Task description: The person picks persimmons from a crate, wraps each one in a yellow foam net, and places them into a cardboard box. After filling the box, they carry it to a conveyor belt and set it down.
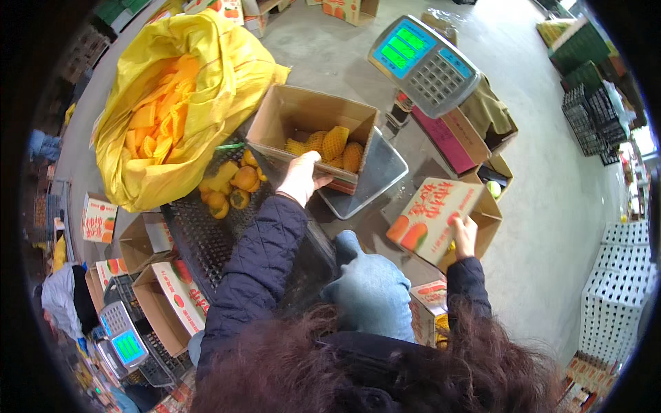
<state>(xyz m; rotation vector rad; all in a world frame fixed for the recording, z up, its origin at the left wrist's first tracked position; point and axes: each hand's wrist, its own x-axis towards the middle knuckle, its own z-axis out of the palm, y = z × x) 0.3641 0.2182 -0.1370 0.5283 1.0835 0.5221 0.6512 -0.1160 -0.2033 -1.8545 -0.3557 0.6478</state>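
My left hand (302,178) grips the near wall of an open cardboard box (315,116). Inside it lie several fruits in yellow foam nets (335,144). Under the box's right part shows the flat pan (369,175) of a weighing scale. At the right, my right hand (465,235) holds a carton (431,219) printed with persimmons and red writing, its fingers at the edge of the printed panel. A little yellow shows beside that hand, too small to name. Loose persimmons (240,180) lie on a black plastic crate (206,242) to the left of my left sleeve.
A yellow woven sack (237,62) holds orange foam nets (165,113). The scale's lit display and keypad (423,64) rise beyond the pan. Open cartons (165,304) and a second scale (121,335) stand at left. White perforated crates (614,294) are stacked at far right.
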